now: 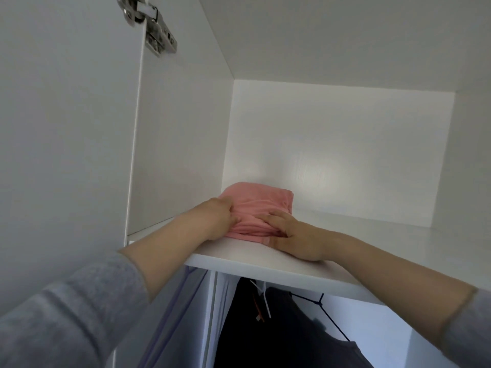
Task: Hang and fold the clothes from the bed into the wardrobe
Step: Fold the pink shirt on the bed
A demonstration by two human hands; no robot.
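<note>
Looking like a home: peering into a white wardrobe (345,134). Showing a steel hinge (156,30) carrying the open door (66,128) at top left. Seeing a folded pink top (255,203) sitting on the shelf (265,265). Noting plain white panels behind and above. Hanging under that shelf: dark clothes (279,333) on hangers (265,305), one white, one black wire, with lilac fabric (180,314) dangling at the left. Reading as household clothes storage.
</note>
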